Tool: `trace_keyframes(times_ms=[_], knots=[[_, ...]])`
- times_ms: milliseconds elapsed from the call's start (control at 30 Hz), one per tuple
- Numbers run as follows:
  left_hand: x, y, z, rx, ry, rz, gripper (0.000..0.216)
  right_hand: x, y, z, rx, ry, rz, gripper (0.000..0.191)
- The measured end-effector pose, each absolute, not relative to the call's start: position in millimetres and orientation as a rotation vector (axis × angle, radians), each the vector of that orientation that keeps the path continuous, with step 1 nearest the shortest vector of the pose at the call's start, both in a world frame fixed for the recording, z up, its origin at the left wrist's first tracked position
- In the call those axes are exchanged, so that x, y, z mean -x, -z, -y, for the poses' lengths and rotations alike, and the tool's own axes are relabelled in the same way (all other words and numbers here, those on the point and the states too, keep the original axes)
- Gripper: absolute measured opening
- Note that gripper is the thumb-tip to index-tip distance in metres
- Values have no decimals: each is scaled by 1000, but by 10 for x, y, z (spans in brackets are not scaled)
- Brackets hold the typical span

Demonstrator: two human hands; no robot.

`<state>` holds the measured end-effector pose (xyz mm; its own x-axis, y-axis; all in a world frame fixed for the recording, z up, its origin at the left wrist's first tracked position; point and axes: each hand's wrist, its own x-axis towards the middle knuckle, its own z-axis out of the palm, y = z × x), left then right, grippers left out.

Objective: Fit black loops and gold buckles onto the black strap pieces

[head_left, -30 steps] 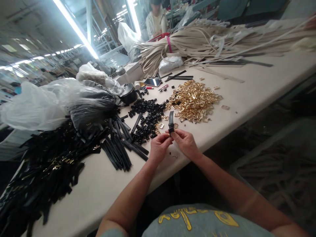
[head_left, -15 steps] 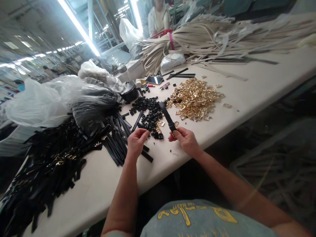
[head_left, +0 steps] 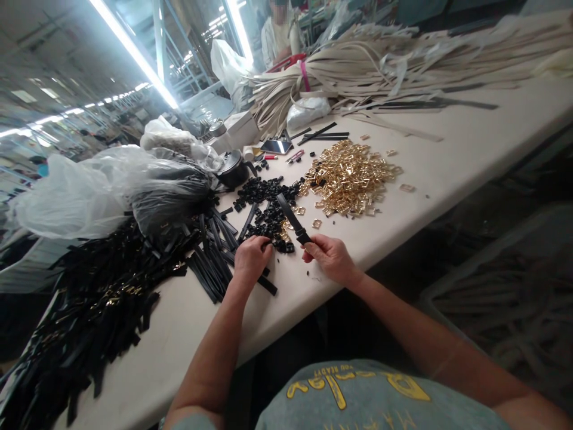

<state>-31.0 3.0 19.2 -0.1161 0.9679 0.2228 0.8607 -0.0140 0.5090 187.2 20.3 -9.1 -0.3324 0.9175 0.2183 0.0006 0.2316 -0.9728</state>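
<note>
Gripping black strap (head_left: 290,215) between thumb and fingers of right hand (head_left: 331,258), near its lower end. Tilting it up and leftward, pointing free end toward pile of small black loops (head_left: 264,190). Showing narrow black band across strap just above right fingertips. Curling left hand (head_left: 252,261) at near edge of loop pile; being unable to tell whether pinching a loop, because of hidden fingertips. Seeing heap of gold-colored buckles (head_left: 351,176) on table (head_left: 425,155) beyond right hand, with a few loose ones near strap. Noting black strips (head_left: 208,272) beside left hand, on its left, and tangled black straps (head_left: 67,346) farther left. Spotting lidded pot (head_left: 233,171), phone (head_left: 276,146), beige strip bundle (head_left: 353,65) at back.
</note>
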Motion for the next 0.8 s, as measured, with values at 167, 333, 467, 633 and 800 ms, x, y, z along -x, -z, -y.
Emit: trace_keyframes(times_ms=[167,333,467,633,800], knots=[[111,-176,1,-1188,-1233,-1516,33,-1854,68,-190,883,-1301,1605,31],[-177,-140,14,-736,-1349,-1188,37,-1840,72,-180,914,-1249,1618,27],[-255,-119,15,-630,-1311,-1115,34,-1830,98,-182,916,-1176,1597,25],[-215,-95,9,-644,-1284,-1112,34,-1814,99,-187,944,-1109,1695,23],[-168,-63,-6,-654,-1288,-1156,36,-1810,109,-177,964,-1090,1739,24]])
